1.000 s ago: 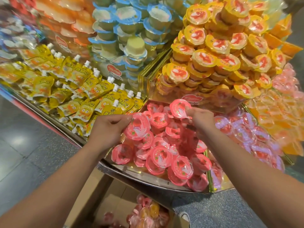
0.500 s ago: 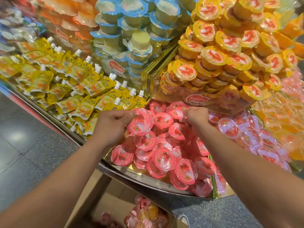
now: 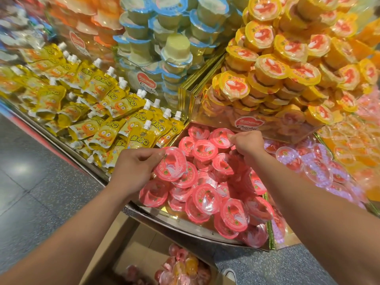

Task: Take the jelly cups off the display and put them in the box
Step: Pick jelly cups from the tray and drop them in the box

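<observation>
A pile of pink-lidded jelly cups (image 3: 207,194) fills the front bin of the display. My left hand (image 3: 135,167) grips one pink cup (image 3: 170,164) by its rim, tilted up at the pile's left edge. My right hand (image 3: 246,142) pinches the lid edge of another pink cup (image 3: 221,137) at the back of the bin. Below the display stands an open cardboard box (image 3: 121,241), with several pink and orange cups (image 3: 183,266) lying in it.
Yellow drink pouches (image 3: 98,112) lie in the bin to the left. Blue-lidded cups (image 3: 174,38) and yellow-lidded cups (image 3: 287,58) are stacked behind, clear-lidded cups (image 3: 316,167) to the right. The display's metal front edge (image 3: 185,225) overhangs the box. Grey floor (image 3: 37,182) lies to the left.
My right hand has drawn back a little and closed its fingers on a cup at the rear of the pink pile. My left hand keeps its hold on its cup.
</observation>
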The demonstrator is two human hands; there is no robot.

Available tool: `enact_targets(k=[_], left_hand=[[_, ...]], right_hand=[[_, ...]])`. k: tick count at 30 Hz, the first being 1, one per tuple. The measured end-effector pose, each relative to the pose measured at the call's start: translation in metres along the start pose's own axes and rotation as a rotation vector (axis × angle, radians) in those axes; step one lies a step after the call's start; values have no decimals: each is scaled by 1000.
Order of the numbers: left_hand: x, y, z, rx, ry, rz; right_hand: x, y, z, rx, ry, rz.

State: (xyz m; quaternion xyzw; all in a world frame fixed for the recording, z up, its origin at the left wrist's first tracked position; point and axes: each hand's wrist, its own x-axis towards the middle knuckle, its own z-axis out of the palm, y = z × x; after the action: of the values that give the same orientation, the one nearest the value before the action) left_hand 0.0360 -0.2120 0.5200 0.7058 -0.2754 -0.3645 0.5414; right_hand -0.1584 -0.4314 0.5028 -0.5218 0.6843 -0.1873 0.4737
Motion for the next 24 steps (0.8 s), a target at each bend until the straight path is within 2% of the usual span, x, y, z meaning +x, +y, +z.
enact_targets(k=[9, 24], left_hand=[[-2, 1, -4, -60, 17, -39], [-5, -11, -14, -44, 8, -32]], right_hand=[[-5, -2, 12, 120, 32, -121], [-5, -19, 49, 16, -57, -239]])
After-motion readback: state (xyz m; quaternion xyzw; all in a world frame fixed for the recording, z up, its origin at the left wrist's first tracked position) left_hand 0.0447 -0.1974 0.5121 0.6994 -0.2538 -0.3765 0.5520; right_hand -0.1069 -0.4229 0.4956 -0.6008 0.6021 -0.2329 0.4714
